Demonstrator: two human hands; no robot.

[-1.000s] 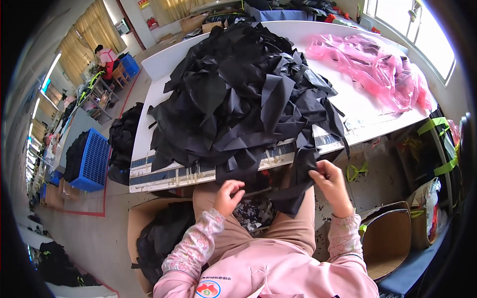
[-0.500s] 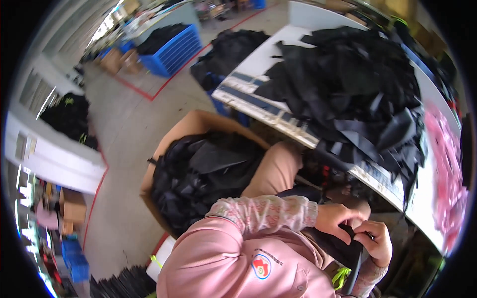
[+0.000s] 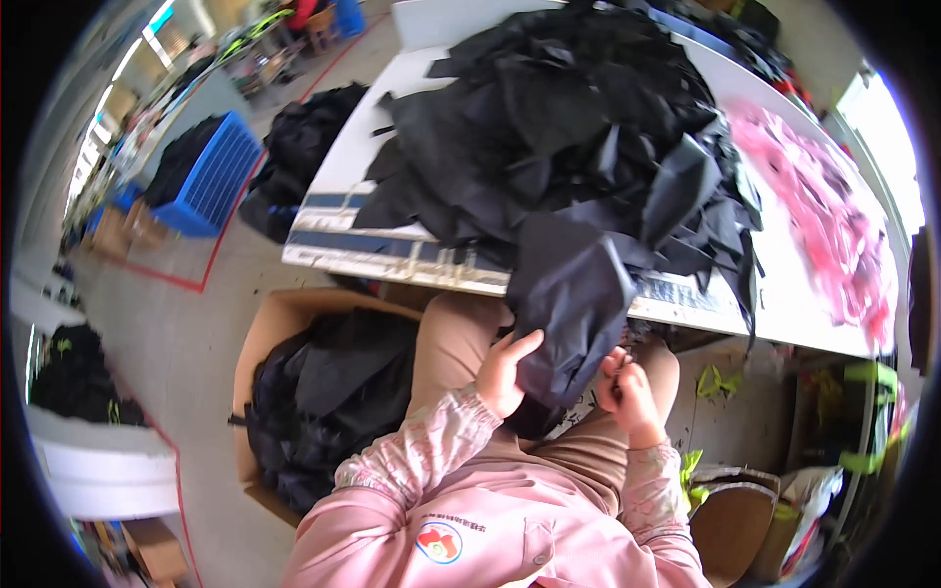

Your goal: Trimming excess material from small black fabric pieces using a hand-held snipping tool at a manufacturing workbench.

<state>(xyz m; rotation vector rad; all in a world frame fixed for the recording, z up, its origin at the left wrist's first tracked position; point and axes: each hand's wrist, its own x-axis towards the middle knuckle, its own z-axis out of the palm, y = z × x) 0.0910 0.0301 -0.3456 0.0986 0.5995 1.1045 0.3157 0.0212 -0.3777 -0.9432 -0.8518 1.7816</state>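
A black fabric piece point(image 3: 573, 304), broad and creased, hangs above my lap, its far end against the table edge. My left hand point(image 3: 503, 377) grips its left side, with the thumb lying on top. Close to the piece's lower right side, my right hand point(image 3: 632, 397) is closed, fingers curled around a small dark thing whose kind I cannot make out. Beyond the held piece, a large heap of similar black fabric pieces point(image 3: 549, 118) covers much of the white table point(image 3: 412, 83).
By my left leg stands a cardboard box point(image 3: 257, 338) full of black fabric. Pink plastic bags point(image 3: 814, 206) lie along the table's right side. A blue crate point(image 3: 211, 181) stands at the far left; a brown carton point(image 3: 730, 529) sits by my right arm.
My hands, close together on black fabric before, are now apart. The left holds a broad piece up toward the table, the right is beside it. The view has turned, shifting the table leftward.
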